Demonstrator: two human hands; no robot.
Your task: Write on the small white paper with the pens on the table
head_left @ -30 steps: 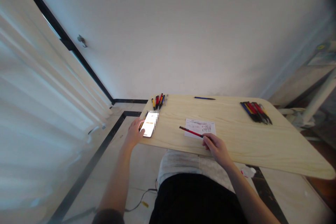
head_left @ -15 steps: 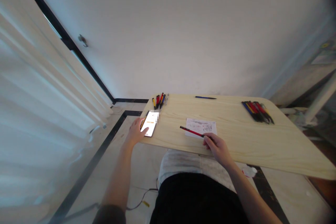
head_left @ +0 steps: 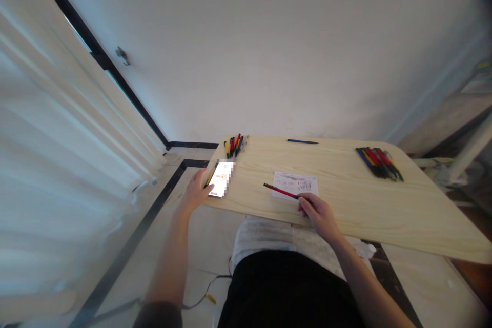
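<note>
My right hand (head_left: 314, 212) is closed round one end of a red and black pen (head_left: 282, 191), which points left over the lower edge of a marked white paper (head_left: 295, 183). At the table's left edge, my left hand (head_left: 196, 190) rests beside a phone (head_left: 220, 180) with a bright screen, its fingers apart and the thumb at the phone's lower left corner. A yellowish pen (head_left: 209, 176) lies along the phone's left side, partly hidden by the fingers.
Several pens (head_left: 234, 146) lie beyond the phone on the wooden table (head_left: 338, 205). A blue pen (head_left: 302, 141) lies at the far edge, and a row of several pens (head_left: 378, 164) at the right. A white curtain hangs at the left.
My left hand has shifted slightly left, and its thumb has moved from over the phone's screen to its lower left edge. My right hand still holds the red pen in nearly the same place.
</note>
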